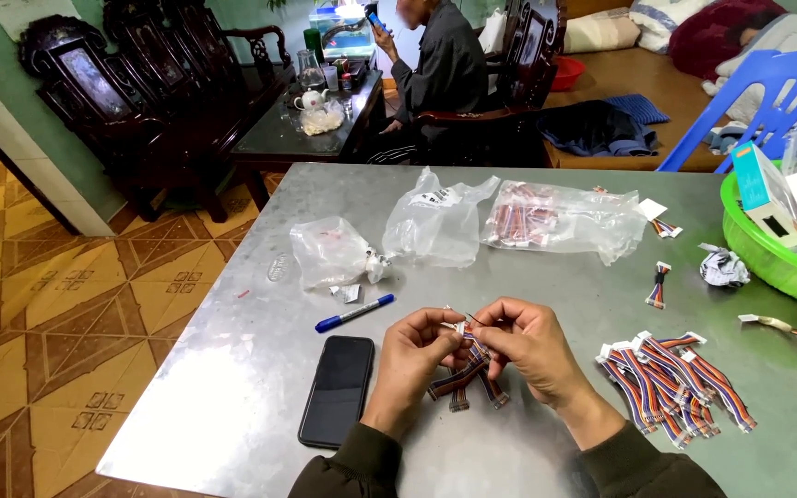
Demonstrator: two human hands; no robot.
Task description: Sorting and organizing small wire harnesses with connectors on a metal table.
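I see my left hand (414,355) and right hand (529,346) pinched together on one small ribbon cable (466,329) above the metal table (232,387), with a few more cables (468,380) lying under them. A black phone (338,389) and a blue marker (353,313) lie just left; a pile of striped cables (671,380) sits to the right. Clear plastic bags (435,221) and a green basket (763,254) lie farther back.

Dark phone screen (338,388) near table edge — three clear plastic bags (435,221) beyond — boxes (766,195) in green basket (767,263)
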